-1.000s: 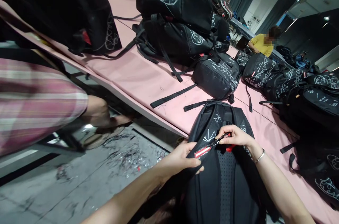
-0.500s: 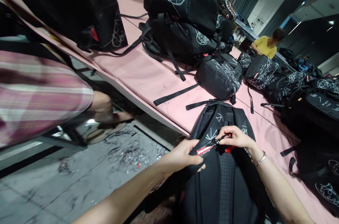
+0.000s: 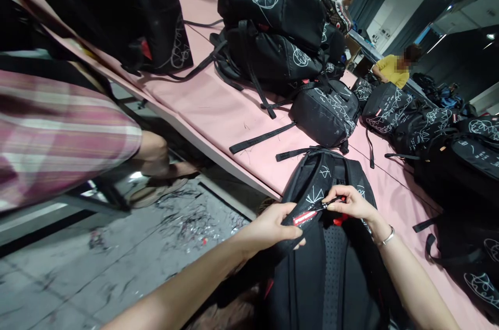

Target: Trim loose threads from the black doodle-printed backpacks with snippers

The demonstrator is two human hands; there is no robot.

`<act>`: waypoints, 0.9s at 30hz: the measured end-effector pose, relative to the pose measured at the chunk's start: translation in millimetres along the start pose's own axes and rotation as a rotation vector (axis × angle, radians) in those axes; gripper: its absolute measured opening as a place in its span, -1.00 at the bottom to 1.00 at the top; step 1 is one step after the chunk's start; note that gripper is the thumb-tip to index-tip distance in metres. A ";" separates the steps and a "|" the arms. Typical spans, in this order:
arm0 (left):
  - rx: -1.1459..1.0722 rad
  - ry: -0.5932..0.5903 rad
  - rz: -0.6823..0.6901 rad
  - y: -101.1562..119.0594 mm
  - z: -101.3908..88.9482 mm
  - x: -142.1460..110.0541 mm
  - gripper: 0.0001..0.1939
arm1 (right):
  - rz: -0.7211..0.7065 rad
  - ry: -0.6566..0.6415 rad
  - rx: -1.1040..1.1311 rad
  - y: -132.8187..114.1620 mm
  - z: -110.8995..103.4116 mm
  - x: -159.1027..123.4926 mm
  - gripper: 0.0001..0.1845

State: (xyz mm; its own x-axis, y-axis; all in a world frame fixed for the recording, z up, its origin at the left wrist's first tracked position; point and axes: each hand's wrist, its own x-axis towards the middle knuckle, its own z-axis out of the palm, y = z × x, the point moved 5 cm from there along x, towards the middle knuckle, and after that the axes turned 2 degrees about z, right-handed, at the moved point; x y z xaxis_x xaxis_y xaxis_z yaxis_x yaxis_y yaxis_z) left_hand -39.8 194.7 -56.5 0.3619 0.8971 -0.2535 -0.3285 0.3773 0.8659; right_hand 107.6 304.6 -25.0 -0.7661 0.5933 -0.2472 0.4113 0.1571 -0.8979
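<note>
A: In the head view, where's the backpack (image 3: 300, 280)?
B: Right in front of the wearer, its upper end at the pink table (image 3: 202, 111), just beside another bag (image 3: 322, 119).
A: Which way does it point?
B: The top end points away from the wearer. The long axis runs from there down to the bottom of the picture, with the strap side facing the camera.
A: And the left hand (image 3: 271, 226)?
B: Its grip is narrow, pinching a shoulder strap (image 3: 314, 196) beside the red label (image 3: 304, 218).
A: The right hand (image 3: 353, 203)?
B: Thumb and fingers are pinched together on a small dark tool (image 3: 325, 206), tip towards the label. Whether that tip touches the strap, I can't tell.
</note>
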 end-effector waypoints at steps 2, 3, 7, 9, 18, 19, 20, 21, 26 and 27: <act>0.020 0.004 0.011 0.9 0.4 -0.6 -0.70 | 0.010 0.006 -0.016 -0.2 -4.6 -3.6 -0.68; 0.035 0.008 0.017 0.7 0.4 -0.4 -0.70 | 0.009 0.005 -0.025 -1.2 -5.9 -5.1 -0.69; 0.098 0.021 0.053 -2.7 -0.5 3.0 -0.73 | 0.012 -0.014 -0.045 -6.1 -2.1 -7.2 -0.68; 0.106 0.024 0.072 -4.6 -0.8 4.3 -0.72 | 0.016 -0.026 -0.040 -7.1 1.9 -6.5 -0.67; 0.134 0.043 0.098 -4.9 1.0 4.9 -0.74 | -0.019 0.000 0.001 -5.2 4.7 -6.9 -0.69; 0.138 0.040 0.098 -5.2 1.3 5.5 -0.74 | -0.012 0.002 0.005 -4.8 5.1 -7.4 -0.69; 0.141 0.037 0.098 -5.6 1.6 6.1 -0.73 | -0.004 0.003 0.007 -4.3 5.5 -7.9 -0.68; 0.142 0.035 0.100 -5.9 1.8 6.7 -0.73 | 0.000 0.004 0.009 -4.1 5.9 -8.3 -0.68; 0.158 0.040 0.111 -6.3 3.2 8.1 -0.73 | -0.019 0.015 0.024 -2.6 3.4 -11.5 -0.72; 0.157 0.043 0.115 -5.9 3.4 7.9 -0.74 | -0.014 0.019 0.026 -1.5 2.1 -12.5 -0.73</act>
State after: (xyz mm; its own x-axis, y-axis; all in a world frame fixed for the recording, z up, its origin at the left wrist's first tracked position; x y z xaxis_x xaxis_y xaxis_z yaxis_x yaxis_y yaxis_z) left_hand -32.0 198.7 -62.1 0.2915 0.9423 -0.1644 -0.2243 0.2344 0.9459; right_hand 115.5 295.3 -21.3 -0.7619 0.6064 -0.2276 0.3877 0.1454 -0.9102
